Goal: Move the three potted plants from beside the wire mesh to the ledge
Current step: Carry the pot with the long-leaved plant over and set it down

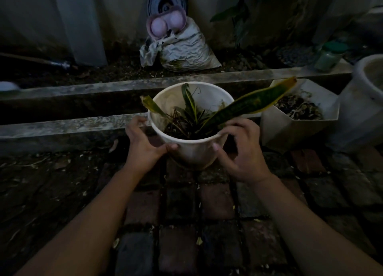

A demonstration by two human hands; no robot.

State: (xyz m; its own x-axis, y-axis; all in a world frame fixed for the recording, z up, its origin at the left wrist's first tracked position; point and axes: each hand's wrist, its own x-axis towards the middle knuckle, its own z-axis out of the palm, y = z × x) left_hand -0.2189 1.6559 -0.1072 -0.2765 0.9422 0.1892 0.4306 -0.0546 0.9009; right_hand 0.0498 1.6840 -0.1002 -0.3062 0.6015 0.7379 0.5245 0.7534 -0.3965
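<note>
Round white potted plant (192, 149) with long striped leaves, tilted, beside low concrete ledge (62, 126)

Ledge (68, 125) left of round pot (194, 151) bare; hexagonal pot (290, 130) crowds right.

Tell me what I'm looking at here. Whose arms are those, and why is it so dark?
There is no machine here. A person wears a camera on their head, so you see their own two bare arms reaching forward, as if you were them. It looks like dim light outdoors.

The left hand and the right hand are on either side of a round white pot with long green and yellow leaves. The left hand touches it; the right one is blurred, so I cannot tell if it grips. The pot is over the brick paving, right in front of a low grey concrete ledge.

To the right stands an angular white planter of dry soil. Behind, a crumpled white sack leans by the wall.
</note>
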